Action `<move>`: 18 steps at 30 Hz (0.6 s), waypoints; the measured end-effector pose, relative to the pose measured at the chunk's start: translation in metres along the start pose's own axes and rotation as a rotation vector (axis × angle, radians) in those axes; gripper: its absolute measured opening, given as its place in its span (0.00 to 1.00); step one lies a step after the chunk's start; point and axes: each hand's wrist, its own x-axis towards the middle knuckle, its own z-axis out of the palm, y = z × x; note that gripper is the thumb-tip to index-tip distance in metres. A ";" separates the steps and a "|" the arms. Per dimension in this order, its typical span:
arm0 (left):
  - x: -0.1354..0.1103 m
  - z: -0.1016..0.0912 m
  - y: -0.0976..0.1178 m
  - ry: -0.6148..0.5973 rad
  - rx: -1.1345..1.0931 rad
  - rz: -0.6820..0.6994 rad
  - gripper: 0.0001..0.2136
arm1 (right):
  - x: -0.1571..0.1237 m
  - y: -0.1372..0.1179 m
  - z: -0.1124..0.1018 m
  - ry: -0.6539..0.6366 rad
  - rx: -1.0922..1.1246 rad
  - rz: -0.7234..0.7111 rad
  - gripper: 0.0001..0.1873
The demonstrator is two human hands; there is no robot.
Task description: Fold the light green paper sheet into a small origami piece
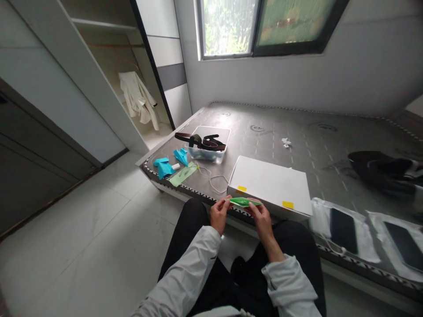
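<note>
Both hands are pinching the same thing here: a folded green paper [245,202], held up just in front of the knees. Left hand [220,214] has a grip on the left tip, right hand [262,219] grasps it from below, nearer the right end. So the paper's long axis runs straight left to right between the two grips, pretty much level, and neither hand is really nearer, since they share it. It looks like a long pointed fold, maybe a plane or boat, but it's too small to be sure.

Right behind the paper sits a white box [271,185] with yellow tape tabs on the edge of the bare mattress [297,132]. Further left on the mattress: a pale green sheet [183,175], two blue folded papers [164,167] [181,156], a white cable [214,178], and a clear tub [211,145] with dark straps lying across it. Off right, dark clothes [383,169] and two phones [343,230] on white bags. An open wardrobe [99,66] with a pale shirt [139,99] stands off to the left.
</note>
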 end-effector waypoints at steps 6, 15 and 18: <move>-0.005 0.002 0.000 -0.047 0.120 0.060 0.18 | -0.003 -0.005 0.000 0.005 -0.071 -0.019 0.25; -0.007 0.004 -0.002 -0.030 0.154 0.057 0.19 | -0.003 -0.005 0.000 0.012 -0.077 -0.026 0.28; -0.005 0.003 -0.004 -0.012 0.120 0.031 0.20 | -0.003 -0.003 0.000 0.013 -0.058 -0.027 0.30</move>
